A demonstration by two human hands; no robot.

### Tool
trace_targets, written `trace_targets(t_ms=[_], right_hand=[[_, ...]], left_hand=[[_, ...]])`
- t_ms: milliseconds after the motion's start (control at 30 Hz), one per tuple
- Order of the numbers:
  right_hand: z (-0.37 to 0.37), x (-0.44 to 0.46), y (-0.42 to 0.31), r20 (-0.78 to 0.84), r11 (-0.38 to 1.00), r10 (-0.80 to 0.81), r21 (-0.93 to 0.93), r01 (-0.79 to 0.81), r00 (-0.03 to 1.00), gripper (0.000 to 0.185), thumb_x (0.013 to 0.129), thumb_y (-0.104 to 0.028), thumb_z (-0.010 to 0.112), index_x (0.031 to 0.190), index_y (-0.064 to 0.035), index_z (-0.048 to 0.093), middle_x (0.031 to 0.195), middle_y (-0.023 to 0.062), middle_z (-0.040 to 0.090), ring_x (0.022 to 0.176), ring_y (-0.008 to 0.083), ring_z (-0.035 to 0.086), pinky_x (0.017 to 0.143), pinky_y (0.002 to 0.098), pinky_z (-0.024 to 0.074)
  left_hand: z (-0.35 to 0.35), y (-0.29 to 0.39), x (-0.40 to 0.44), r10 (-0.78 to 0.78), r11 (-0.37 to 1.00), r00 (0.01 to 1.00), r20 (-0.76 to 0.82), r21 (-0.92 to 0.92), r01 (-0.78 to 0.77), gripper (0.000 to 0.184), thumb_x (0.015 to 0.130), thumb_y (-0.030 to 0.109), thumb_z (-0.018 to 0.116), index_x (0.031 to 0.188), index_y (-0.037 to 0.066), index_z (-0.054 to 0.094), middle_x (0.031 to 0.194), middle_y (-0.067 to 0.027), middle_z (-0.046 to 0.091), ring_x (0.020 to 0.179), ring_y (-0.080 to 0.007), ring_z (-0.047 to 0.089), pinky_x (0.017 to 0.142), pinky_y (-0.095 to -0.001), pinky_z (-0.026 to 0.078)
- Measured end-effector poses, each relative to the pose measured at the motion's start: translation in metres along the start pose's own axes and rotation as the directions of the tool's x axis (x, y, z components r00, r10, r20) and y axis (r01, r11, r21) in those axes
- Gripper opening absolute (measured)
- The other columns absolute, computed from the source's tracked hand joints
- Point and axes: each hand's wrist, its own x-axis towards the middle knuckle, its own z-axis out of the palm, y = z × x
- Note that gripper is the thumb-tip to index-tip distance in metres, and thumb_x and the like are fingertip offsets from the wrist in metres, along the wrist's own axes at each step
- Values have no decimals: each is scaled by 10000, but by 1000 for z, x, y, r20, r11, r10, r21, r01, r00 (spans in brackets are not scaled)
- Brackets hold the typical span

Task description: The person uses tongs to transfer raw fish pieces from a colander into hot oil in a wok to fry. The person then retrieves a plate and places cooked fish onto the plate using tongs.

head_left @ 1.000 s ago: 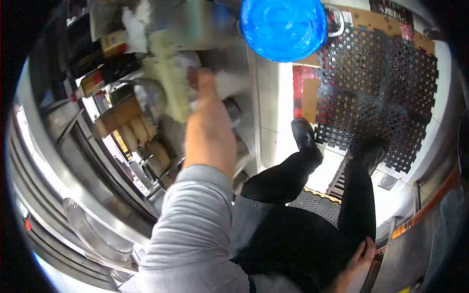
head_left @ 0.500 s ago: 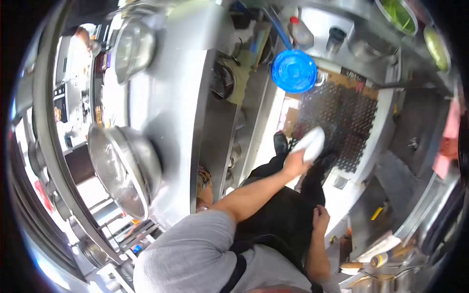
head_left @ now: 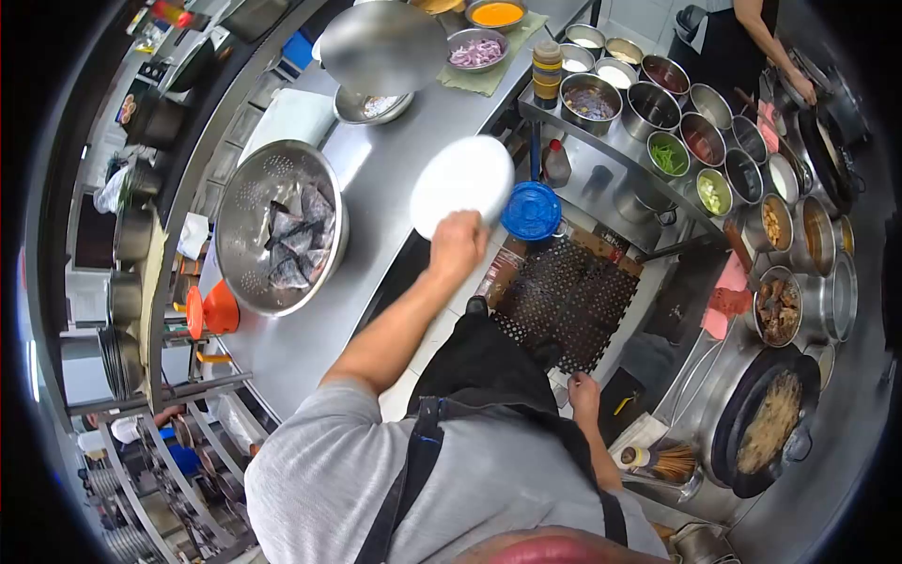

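My left hand [head_left: 458,246] grips the near edge of a white plate [head_left: 462,186], held out at the edge of the steel counter [head_left: 362,240]. The plate's broad round face shows, and my thumb side lies over the rim. My right hand [head_left: 583,393] hangs low by my side with its fingers curled in, and nothing shows in it. On the counter left of the plate stands a steel colander [head_left: 246,202] with several dark-skinned fish pieces [head_left: 303,235] in it.
A blue lidded bucket [head_left: 532,211] stands beyond the plate, near black floor matting [head_left: 564,301]. Bowls of sauces and a bowl of sliced onion [head_left: 476,52] are farther off. At right, a wok [head_left: 766,423] holds bubbling contents. Another person's arm [head_left: 775,47] reaches in at top right.
My view has swung, bringing the right-hand cooking side into sight. My left hand has raised the plate from low near my legs up and left to the counter edge.
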Motion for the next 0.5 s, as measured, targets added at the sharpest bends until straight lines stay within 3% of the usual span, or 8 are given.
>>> trace_targets(t_ms=[100, 167, 367, 500], right_hand=[[-24, 10, -16, -24, 995, -96, -39, 95, 995, 257, 842, -194, 625, 1012, -12, 689, 925, 205, 690, 886, 373, 665, 786, 434, 518], [-42, 13, -32, -54, 993, -115, 35, 117, 992, 266, 850, -195, 621, 1027, -7, 686, 914, 207, 692, 875, 360, 674, 779, 419, 520], [-66, 26, -19, -97, 999, -37, 35, 40, 995, 224, 845, -159, 634, 984, 8, 688, 849, 217, 680, 806, 338, 680, 747, 398, 517], [-62, 30, -8, -169, 993, -49, -118, 30, 984, 161, 827, -158, 649, 861, -3, 675, 801, 194, 667, 752, 382, 640, 697, 445, 494]], left_hand=[[22, -58, 22, -20, 965, 997, -68, 258, 37, 141, 763, 127, 674, 812, 46, 569, 779, -159, 598, 790, -351, 585, 683, -464, 453], [38, -97, 25, -17, 935, 996, -91, 352, 48, 27, 765, 83, 592, 777, 60, 584, 786, -132, 623, 786, -320, 594, 698, -452, 449], [43, -146, 43, -188, 884, 980, -60, 424, 195, 123, 736, 48, 572, 856, 59, 594, 908, -113, 615, 886, -301, 576, 734, -448, 444], [39, -158, 57, -334, 822, 942, -34, 478, 309, 216, 712, 116, 622, 913, 40, 607, 983, -142, 618, 961, -330, 582, 810, -463, 475]])
